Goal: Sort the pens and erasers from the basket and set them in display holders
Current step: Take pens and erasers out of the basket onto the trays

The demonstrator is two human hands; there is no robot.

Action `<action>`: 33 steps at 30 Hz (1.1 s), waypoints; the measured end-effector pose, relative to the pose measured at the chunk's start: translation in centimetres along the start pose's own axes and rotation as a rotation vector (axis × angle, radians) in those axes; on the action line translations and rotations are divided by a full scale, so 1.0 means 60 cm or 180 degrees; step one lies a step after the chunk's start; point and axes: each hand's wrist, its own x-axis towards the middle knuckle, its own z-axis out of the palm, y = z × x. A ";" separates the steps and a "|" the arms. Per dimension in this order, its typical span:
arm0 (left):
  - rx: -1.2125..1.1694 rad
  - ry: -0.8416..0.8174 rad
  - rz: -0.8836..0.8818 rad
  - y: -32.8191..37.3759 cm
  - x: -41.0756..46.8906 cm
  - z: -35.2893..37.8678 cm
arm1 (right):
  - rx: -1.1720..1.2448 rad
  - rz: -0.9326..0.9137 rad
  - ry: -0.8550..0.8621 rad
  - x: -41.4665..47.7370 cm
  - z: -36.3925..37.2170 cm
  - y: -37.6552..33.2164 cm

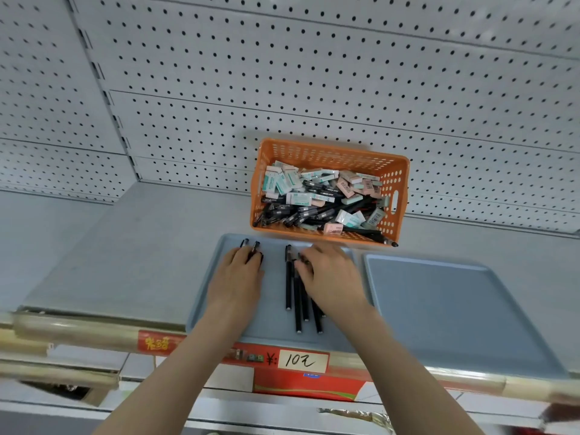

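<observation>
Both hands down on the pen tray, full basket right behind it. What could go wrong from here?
1. The pens on the left tray lie loose and uneven, some ends near its front edge. A nudge from the right hand could roll them off.
2. A stray pen pokes out of the orange basket at its front right corner and may snag or drop.
3. The erasers lie tangled over pens in the basket, so pulling pens could flick some out.

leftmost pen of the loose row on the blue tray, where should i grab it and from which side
Probably mid-barrel, pinched from above with a finger coming in from its left. The pen lies flat, pointing away along the left tray, with bare tray on its left, while other pens crowd its right and the right hand covers their far ends.
</observation>
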 end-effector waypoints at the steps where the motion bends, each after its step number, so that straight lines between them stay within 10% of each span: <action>1: -0.0046 0.0186 0.0096 0.004 0.001 -0.009 | 0.0065 -0.0019 0.0350 0.003 -0.017 0.009; 4: -0.0257 0.0830 0.0695 0.021 0.020 -0.029 | -0.0113 0.0351 0.0892 0.026 -0.069 0.054; 9: -0.0186 0.0588 0.0898 0.064 0.108 -0.051 | -0.0960 0.1130 -0.0206 0.081 -0.095 0.118; 23: 0.0798 0.0250 0.0889 0.103 0.203 -0.023 | -0.0459 0.0793 0.0490 0.088 -0.148 0.146; 33: -0.0543 0.0377 0.0800 0.077 0.196 -0.041 | -0.0998 0.0662 0.0361 0.136 -0.091 0.140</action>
